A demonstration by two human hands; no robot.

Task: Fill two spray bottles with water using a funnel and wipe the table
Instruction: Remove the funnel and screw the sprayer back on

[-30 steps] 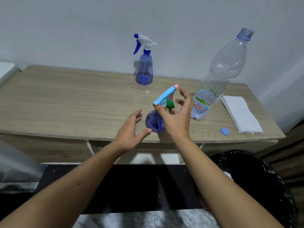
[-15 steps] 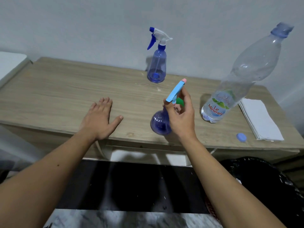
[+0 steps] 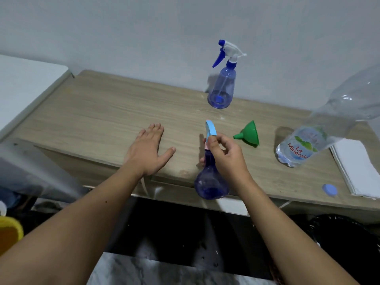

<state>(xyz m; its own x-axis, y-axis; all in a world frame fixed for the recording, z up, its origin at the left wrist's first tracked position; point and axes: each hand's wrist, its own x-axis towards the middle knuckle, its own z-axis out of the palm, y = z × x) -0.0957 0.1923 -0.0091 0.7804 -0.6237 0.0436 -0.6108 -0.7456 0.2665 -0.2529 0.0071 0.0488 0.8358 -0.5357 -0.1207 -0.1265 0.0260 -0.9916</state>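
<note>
My right hand (image 3: 226, 155) grips the neck of a round blue spray bottle (image 3: 211, 182) with a light blue trigger head (image 3: 210, 128), holding it at the table's front edge. My left hand (image 3: 147, 150) rests flat on the wooden table (image 3: 102, 120), fingers straight. A second blue spray bottle (image 3: 223, 87) with a white and blue head stands at the back near the wall. A green funnel (image 3: 248, 133) lies on its side right of the held bottle. A large clear water bottle (image 3: 329, 124) stands at the right, nearly drained. A folded white cloth (image 3: 357, 167) lies at the far right.
A blue bottle cap (image 3: 329, 190) lies near the front right edge. A black bin (image 3: 345, 239) sits on the floor below the table's right side. A white surface (image 3: 24, 87) adjoins the table on the left. A yellow object (image 3: 9, 233) shows at the lower left.
My left hand moved away from the round bottle and settled flat on the table. My right hand closed round the bottle's neck and drew it toward me, uncovering the funnel.
</note>
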